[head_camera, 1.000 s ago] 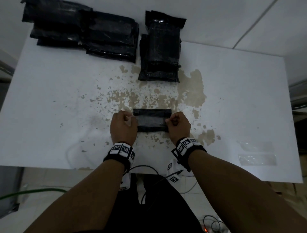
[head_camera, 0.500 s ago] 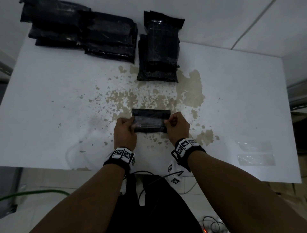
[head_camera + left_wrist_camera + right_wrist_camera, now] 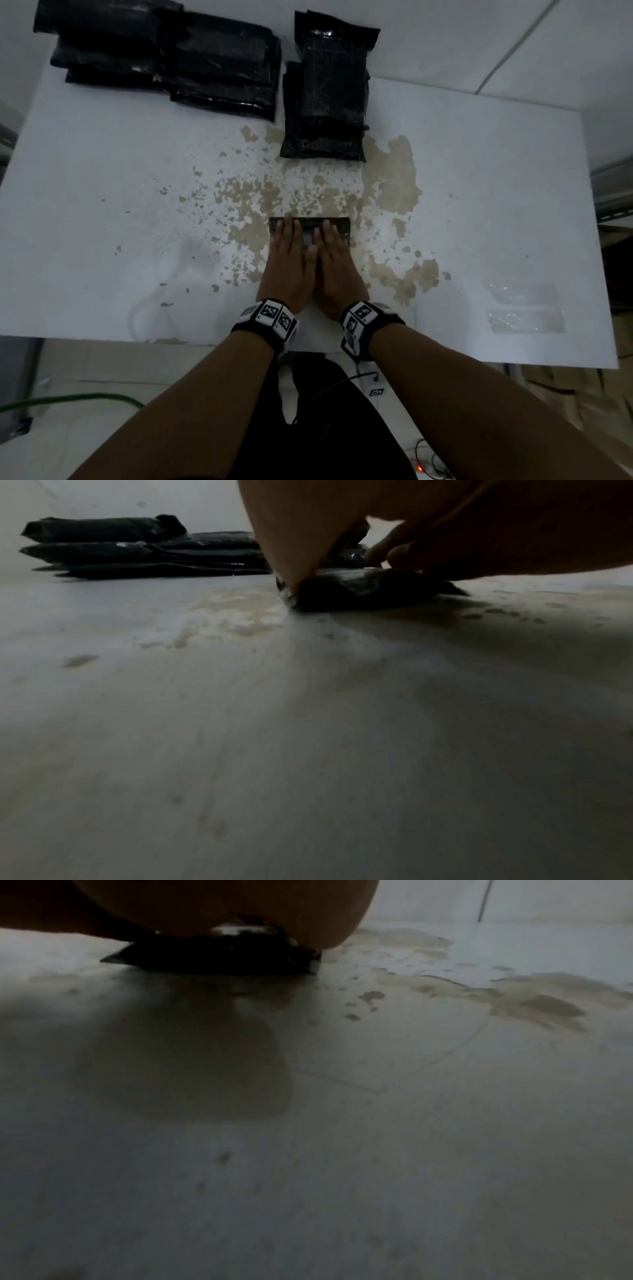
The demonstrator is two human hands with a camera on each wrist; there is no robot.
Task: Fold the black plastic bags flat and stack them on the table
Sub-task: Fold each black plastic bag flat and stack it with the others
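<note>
A small folded black plastic bag (image 3: 339,224) lies near the middle of the white table (image 3: 102,222). Both my hands lie flat on it side by side. My left hand (image 3: 287,253) covers its left half and my right hand (image 3: 334,257) covers its right half, fingers straight and pointing away from me. Only the bag's far edge and corners show in the head view. From the left wrist view the bag (image 3: 359,588) is a low dark wedge under my palm. The right wrist view shows the bag (image 3: 219,955) pressed flat under my right hand.
A stack of folded black bags (image 3: 325,99) stands at the back centre. A wider pile of black bags (image 3: 164,58) fills the back left. The tabletop has worn brown patches (image 3: 394,178). Clear plastic pieces (image 3: 524,308) lie near the front right edge.
Both hands were pinching the bag's left and right ends with curled fingers. Now they have let go, moved together and lie flat on top of the bag.
</note>
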